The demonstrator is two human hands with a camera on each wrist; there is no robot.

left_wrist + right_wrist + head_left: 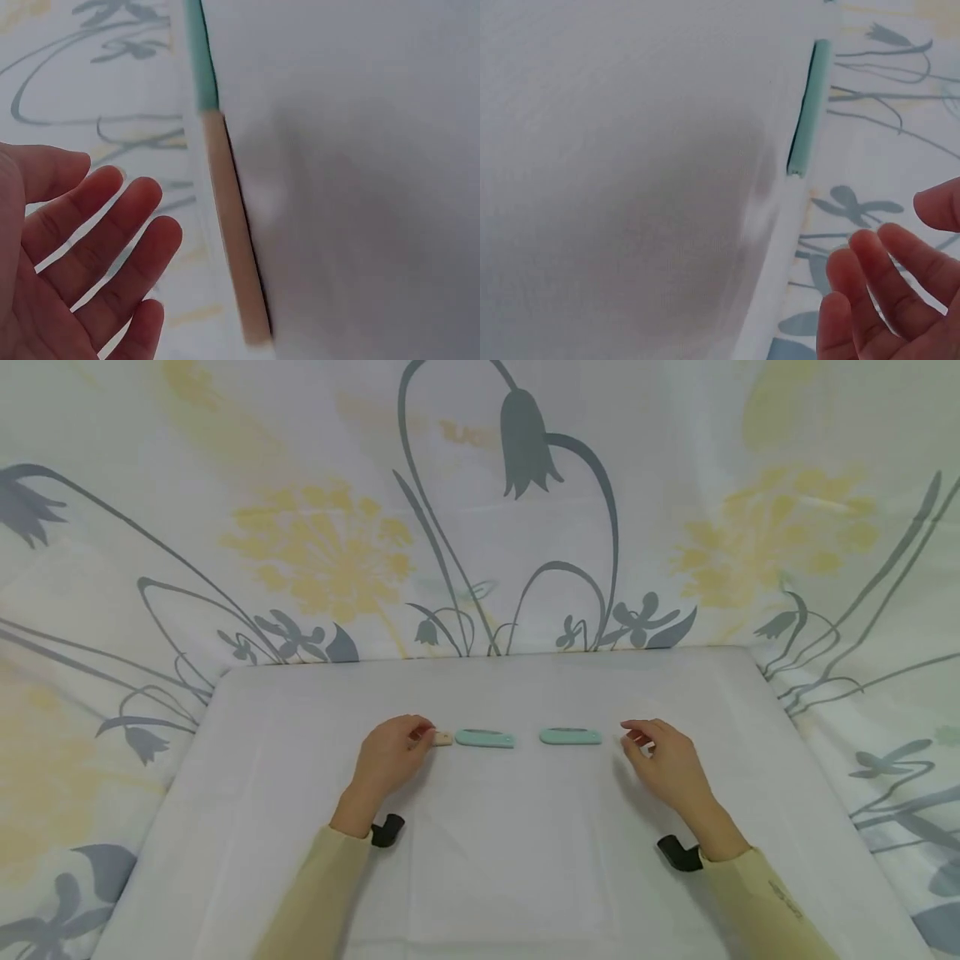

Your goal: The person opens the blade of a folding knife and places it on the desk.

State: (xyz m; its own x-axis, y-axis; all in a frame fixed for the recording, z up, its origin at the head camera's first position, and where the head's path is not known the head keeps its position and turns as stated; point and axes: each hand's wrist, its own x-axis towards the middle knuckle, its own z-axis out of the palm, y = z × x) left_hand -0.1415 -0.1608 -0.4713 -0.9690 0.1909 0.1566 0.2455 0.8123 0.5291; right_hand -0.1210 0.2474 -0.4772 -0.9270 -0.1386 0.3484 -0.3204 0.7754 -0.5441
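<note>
Two mint-green folding knives, folded closed, lie in a row on the white table: one left of the middle [485, 740] and one to its right [570, 737]. A beige folding knife [444, 738] continues the row at the left, partly hidden behind my left hand [392, 756] in the head view. In the left wrist view its full length [236, 232] shows, end to end with the green one; the left fingers [124, 247] are relaxed and apart beside it, holding nothing. My right hand [666, 762] hovers right of the right green knife [810, 109], fingers loosely bent, with nothing in them.
The table [495, 860] is covered in smooth white cloth. A floral curtain [480, 527] hangs behind its far edge and around both sides. Black wrist-worn pieces [387, 831] stick out beside each forearm.
</note>
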